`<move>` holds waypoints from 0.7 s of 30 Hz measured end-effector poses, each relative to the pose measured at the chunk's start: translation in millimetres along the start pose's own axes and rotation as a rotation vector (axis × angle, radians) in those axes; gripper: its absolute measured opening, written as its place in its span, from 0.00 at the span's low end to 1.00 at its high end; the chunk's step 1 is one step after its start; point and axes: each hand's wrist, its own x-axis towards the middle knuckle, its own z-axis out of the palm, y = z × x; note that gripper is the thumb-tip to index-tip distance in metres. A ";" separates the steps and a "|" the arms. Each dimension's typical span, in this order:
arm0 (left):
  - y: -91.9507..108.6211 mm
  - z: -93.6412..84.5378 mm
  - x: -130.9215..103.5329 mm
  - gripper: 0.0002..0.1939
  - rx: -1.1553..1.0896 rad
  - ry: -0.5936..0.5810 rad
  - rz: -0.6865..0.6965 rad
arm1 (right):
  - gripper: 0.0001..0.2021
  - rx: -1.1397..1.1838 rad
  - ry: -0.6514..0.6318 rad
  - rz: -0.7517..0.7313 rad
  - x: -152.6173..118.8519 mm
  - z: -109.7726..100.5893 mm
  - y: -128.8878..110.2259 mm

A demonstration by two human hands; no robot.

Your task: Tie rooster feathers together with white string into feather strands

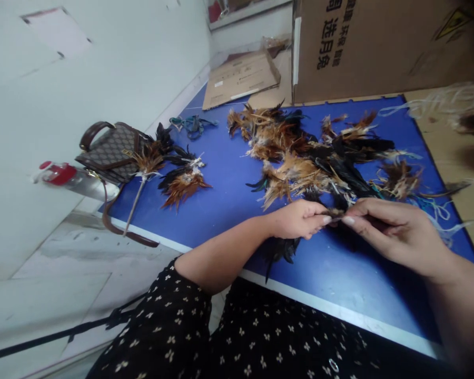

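Over the front of the blue table, my left hand [302,218] and my right hand [397,231] come together in pinches. Between the fingertips is a small dark brown feather [335,213], gripped from both sides; its details are blurred. Black feathers [282,252] stick out below my left hand, and I cannot tell whether it holds them. Just beyond both hands spreads a pile of tan feathers [300,171] mixed with long black feathers [349,168]. A brown feather bunch [398,179] lies past my right hand, near pale blue strings [438,210].
At the left edge of the blue table [221,210] are a patterned handbag [120,147], a red-capped bottle [77,179], a feather-topped stick [134,205] and a feather bunch [185,181]. Flat cardboard [240,79] and a large carton [379,52] stand at the back.
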 end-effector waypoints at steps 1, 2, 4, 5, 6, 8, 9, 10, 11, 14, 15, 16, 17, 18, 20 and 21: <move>-1.0 2.1 -0.9 0.11 0.042 -0.034 -0.012 | 0.09 0.013 -0.013 -0.023 1.1 0.0 -0.7; -2.0 4.4 -1.7 0.10 0.075 -0.067 -0.022 | 0.09 0.030 -0.028 -0.037 2.2 0.2 -1.4; -3.2 9.1 -3.1 0.09 0.123 -0.127 -0.028 | 0.11 0.067 -0.056 -0.022 4.4 0.8 -2.6; -3.4 11.0 -3.8 0.09 0.137 -0.150 -0.023 | 0.12 0.083 -0.064 0.002 5.3 1.3 -2.9; -3.1 12.5 -4.6 0.09 0.147 -0.170 -0.018 | 0.13 0.097 -0.063 0.033 5.9 1.8 -2.9; -1.4 14.0 -6.2 0.10 0.151 -0.186 0.002 | 0.16 0.128 -0.052 0.105 6.4 2.9 -2.1; 0.0 14.0 -6.7 0.10 0.137 -0.175 0.021 | 0.18 0.143 -0.045 0.142 6.4 3.4 -1.2; 1.4 13.6 -7.0 0.10 0.111 -0.154 0.048 | 0.19 0.156 -0.036 0.170 6.2 3.9 -0.1; 2.6 12.8 -6.8 0.11 0.072 -0.127 0.078 | 0.20 0.163 -0.029 0.192 5.9 4.3 1.2; 4.3 9.6 -3.7 0.13 -0.069 -0.007 0.158 | 0.21 0.112 -0.003 0.202 4.3 6.3 5.7; 4.0 8.3 -2.0 0.13 -0.099 0.035 0.173 | 0.22 0.076 0.006 0.189 3.5 7.5 7.3; 3.3 7.0 -0.2 0.14 -0.112 0.077 0.182 | 0.22 0.037 0.011 0.171 2.5 9.0 8.8; 2.3 5.8 1.4 0.14 -0.109 0.120 0.186 | 0.21 -0.004 0.012 0.143 1.4 10.7 10.3; 1.2 4.6 2.9 0.15 -0.083 0.163 0.186 | 0.19 -0.044 0.012 0.101 0.2 12.8 11.7; -0.8 2.9 4.9 0.15 0.039 0.257 0.188 | 0.14 -0.124 -0.003 -0.003 -2.4 17.3 13.3; -1.6 2.4 5.4 0.15 0.135 0.307 0.199 | 0.11 -0.169 -0.015 -0.056 -3.6 19.6 13.3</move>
